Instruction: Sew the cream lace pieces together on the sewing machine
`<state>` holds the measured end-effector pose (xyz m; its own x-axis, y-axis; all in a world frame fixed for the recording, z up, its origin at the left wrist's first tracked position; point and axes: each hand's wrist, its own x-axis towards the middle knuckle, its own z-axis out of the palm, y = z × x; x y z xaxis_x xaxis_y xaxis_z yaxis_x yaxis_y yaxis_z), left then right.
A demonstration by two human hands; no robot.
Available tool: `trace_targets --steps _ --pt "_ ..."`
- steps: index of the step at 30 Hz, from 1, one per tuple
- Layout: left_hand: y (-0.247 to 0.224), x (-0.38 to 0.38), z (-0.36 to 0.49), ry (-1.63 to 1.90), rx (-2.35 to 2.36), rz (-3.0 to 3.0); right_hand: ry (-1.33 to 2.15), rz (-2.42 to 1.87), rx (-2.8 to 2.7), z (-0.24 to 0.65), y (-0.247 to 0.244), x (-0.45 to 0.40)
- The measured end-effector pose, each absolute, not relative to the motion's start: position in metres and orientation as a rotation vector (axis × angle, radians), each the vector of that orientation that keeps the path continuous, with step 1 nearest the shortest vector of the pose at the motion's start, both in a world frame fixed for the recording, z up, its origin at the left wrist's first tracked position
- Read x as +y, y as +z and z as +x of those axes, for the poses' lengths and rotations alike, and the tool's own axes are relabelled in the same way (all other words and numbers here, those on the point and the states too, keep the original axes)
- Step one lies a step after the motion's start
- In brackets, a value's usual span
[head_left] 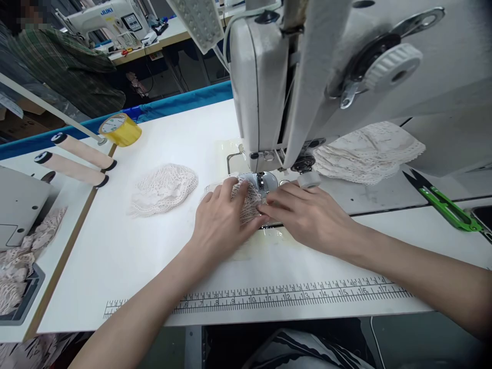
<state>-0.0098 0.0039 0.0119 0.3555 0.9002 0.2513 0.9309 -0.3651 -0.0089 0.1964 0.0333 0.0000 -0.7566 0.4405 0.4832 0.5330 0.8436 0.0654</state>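
A white lace piece [249, 201] lies at the needle plate [271, 180] of a sewing machine [265, 92]. My left hand [223, 218] rests on the lace with its fingers spread and its thumb toward the plate. From the right, my right hand [307, 215] reaches the lace's edge, thumb and fingers close together; whatever is between the fingertips is too small to make out. Another lace piece [165, 188] lies flat on the white table to the left. Behind the machine's needle area, at the right, sits a stack of lace pieces [369, 151].
Green thread snips [449, 207] lie at the right. Yellow tape [121, 129] and two thread cones [77, 168] stand at the left. A printed ruler [269, 297] runs along the table's front. A person in a plaid shirt [61, 66] is at the back left.
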Motion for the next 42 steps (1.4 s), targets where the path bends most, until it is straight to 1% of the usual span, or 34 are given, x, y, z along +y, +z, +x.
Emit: trace_targets --steps 4,8,11,18,23,27,30,33,42 --pt "0.013 0.006 -0.019 -0.484 -1.406 -2.655 -0.359 -0.745 -2.561 0.2 -0.003 0.037" --pt "0.01 0.009 -0.024 -0.463 -1.329 -2.767 -0.453 -0.77 -2.561 0.204 -0.001 0.04" --pt "0.006 0.011 -0.024 -0.438 -1.312 -2.766 -0.452 -0.752 -2.544 0.203 0.0 0.04" --pt "0.007 0.014 -0.021 -0.444 -1.349 -2.734 -0.358 -0.721 -2.565 0.201 -0.004 0.039" --pt "0.007 0.019 -0.019 -0.371 -1.5 -2.719 -0.31 -0.723 -2.569 0.199 -0.006 0.04" --pt "0.003 0.024 -0.021 -0.53 -1.645 -2.836 -0.284 -0.698 -2.54 0.199 -0.004 0.041" --pt "0.005 0.025 -0.021 -0.631 -1.662 -2.703 -0.292 -0.741 -2.531 0.202 -0.001 0.043" --pt "0.009 0.023 -0.02 -0.547 -1.624 -2.529 -0.288 -0.834 -2.54 0.207 0.002 0.046" --pt "0.002 0.024 -0.019 -0.3 -1.461 -2.64 -0.307 -1.0 -2.548 0.209 -0.008 0.051"
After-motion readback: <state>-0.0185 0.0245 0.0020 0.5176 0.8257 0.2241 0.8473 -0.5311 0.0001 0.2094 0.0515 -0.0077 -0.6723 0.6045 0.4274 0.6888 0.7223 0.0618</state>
